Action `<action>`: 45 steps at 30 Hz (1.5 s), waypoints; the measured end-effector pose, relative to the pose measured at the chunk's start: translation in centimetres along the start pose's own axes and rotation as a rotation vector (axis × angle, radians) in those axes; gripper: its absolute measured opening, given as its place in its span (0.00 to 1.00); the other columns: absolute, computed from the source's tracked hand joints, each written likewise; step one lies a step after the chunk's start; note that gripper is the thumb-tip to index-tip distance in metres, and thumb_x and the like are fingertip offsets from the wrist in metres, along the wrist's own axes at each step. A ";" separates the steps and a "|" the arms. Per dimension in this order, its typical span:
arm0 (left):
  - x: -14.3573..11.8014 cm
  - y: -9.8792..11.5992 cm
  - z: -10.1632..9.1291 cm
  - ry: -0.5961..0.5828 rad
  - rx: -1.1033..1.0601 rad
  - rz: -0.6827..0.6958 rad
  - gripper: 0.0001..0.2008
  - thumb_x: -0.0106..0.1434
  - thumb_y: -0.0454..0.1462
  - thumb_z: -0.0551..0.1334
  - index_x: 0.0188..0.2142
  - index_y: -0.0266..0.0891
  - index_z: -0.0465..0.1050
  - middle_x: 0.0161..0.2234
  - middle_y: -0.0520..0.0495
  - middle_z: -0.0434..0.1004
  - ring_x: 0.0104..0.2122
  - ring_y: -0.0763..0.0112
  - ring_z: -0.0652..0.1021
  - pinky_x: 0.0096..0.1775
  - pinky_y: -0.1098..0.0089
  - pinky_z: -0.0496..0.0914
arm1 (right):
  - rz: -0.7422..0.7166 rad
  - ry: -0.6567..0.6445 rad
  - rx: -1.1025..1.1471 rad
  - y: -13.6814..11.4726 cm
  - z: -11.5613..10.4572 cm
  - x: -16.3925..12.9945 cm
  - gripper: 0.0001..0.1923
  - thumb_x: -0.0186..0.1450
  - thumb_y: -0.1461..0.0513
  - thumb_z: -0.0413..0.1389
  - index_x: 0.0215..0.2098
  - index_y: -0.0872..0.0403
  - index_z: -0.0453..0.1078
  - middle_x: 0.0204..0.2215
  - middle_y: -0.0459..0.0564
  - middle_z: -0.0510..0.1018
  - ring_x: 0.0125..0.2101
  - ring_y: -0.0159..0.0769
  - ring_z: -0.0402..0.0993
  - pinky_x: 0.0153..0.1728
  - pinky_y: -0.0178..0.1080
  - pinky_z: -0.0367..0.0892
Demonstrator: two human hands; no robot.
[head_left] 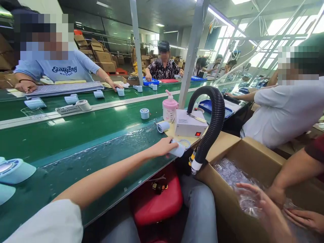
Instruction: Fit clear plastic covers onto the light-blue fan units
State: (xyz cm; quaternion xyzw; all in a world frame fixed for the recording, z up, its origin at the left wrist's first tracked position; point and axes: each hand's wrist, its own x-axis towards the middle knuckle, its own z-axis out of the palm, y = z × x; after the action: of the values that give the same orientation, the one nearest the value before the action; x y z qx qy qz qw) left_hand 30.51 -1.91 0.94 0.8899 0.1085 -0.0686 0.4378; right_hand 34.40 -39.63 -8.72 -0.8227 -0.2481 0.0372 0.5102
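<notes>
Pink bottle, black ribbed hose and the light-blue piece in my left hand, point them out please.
Pink bottle [169, 110]: head view, front of its body.
Black ribbed hose [218, 110]: head view, right side of its bend.
Light-blue piece [178, 151]: head view, its side wall.

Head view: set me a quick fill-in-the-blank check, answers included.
The person's ____ hand holds a light-blue part.
The ribbed hose arching by the white box is ____.
The bottle beside that box has a ____ top.
Clear plastic pieces lie in an open carton made of ____.

Missing words: left; black; pink; cardboard.
</notes>
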 end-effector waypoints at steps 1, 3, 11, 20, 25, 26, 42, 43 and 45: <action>-1.4 -0.4 0.2 -0.061 -0.076 -0.018 0.22 0.62 0.47 0.46 0.45 0.33 0.64 0.41 0.36 0.76 0.35 0.60 0.78 0.33 0.65 0.73 | -0.059 -0.099 0.023 -1.2 1.1 -0.7 0.26 0.67 0.44 0.43 0.54 0.46 0.70 0.49 0.57 0.78 0.46 0.54 0.77 0.43 0.51 0.75; -4.5 -1.3 1.1 -0.183 -0.214 -0.062 0.25 0.63 0.45 0.38 0.44 0.33 0.65 0.36 0.38 0.76 0.30 0.64 0.77 0.28 0.67 0.73 | -0.221 -0.279 -0.010 -3.8 3.6 -1.8 0.24 0.67 0.49 0.50 0.60 0.43 0.64 0.54 0.55 0.73 0.51 0.52 0.74 0.49 0.50 0.72; -12.8 -2.5 5.8 -0.309 -0.590 -0.167 0.12 0.60 0.44 0.58 0.38 0.38 0.70 0.25 0.53 0.66 0.23 0.76 0.67 0.23 0.76 0.63 | -0.440 -0.274 -0.355 -11.2 11.7 -1.4 0.21 0.64 0.62 0.56 0.56 0.47 0.69 0.58 0.60 0.64 0.52 0.56 0.67 0.45 0.57 0.71; -14.2 -4.0 6.7 0.013 -0.269 0.286 0.21 0.53 0.45 0.71 0.43 0.39 0.74 0.42 0.44 0.72 0.42 0.64 0.73 0.44 0.66 0.68 | -0.071 -0.569 0.134 -12.8 10.4 -1.5 0.14 0.68 0.57 0.53 0.27 0.53 0.72 0.43 0.53 0.71 0.44 0.41 0.71 0.45 0.41 0.68; -14.1 -5.2 7.6 -0.004 -0.174 0.373 0.31 0.46 0.47 0.74 0.50 0.44 0.75 0.55 0.38 0.65 0.55 0.53 0.69 0.57 0.54 0.63 | 0.126 -0.428 0.322 -12.4 10.6 -1.5 0.18 0.66 0.54 0.55 0.22 0.54 0.71 0.40 0.53 0.73 0.36 0.38 0.72 0.33 0.36 0.68; -14.1 -5.3 7.7 -0.035 -0.206 0.374 0.32 0.47 0.47 0.74 0.52 0.45 0.74 0.57 0.38 0.65 0.56 0.52 0.68 0.58 0.53 0.63 | 0.159 -0.412 0.369 -12.2 10.6 -1.4 0.19 0.64 0.53 0.57 0.20 0.54 0.71 0.39 0.53 0.74 0.36 0.38 0.72 0.32 0.36 0.69; -15.6 -4.1 7.7 -0.238 -0.714 0.111 0.38 0.51 0.39 0.73 0.60 0.45 0.63 0.46 0.44 0.75 0.37 0.68 0.77 0.39 0.68 0.73 | -0.142 -0.510 0.197 -10.5 9.5 -3.3 0.18 0.62 0.60 0.64 0.50 0.44 0.69 0.57 0.48 0.72 0.57 0.44 0.69 0.52 0.40 0.71; -15.6 -4.1 7.7 -0.228 -0.692 0.136 0.38 0.51 0.38 0.73 0.61 0.45 0.63 0.47 0.44 0.75 0.40 0.66 0.77 0.42 0.68 0.73 | -0.105 -0.527 0.226 -10.6 9.4 -3.3 0.19 0.62 0.59 0.63 0.50 0.45 0.68 0.57 0.48 0.72 0.57 0.44 0.69 0.52 0.40 0.71; -15.7 -4.0 7.5 -0.209 -0.654 0.187 0.39 0.50 0.36 0.73 0.61 0.46 0.64 0.51 0.43 0.73 0.44 0.63 0.77 0.46 0.66 0.72 | -0.048 -0.557 0.287 -10.7 9.4 -3.3 0.18 0.62 0.59 0.63 0.50 0.45 0.68 0.57 0.49 0.72 0.57 0.44 0.69 0.52 0.40 0.72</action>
State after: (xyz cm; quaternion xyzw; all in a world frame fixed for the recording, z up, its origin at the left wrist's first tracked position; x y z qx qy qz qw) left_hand 14.10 -7.56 -3.29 0.6968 -0.0024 -0.0805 0.7127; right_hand 24.62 -29.55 -4.63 -0.6944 -0.3898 0.2837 0.5342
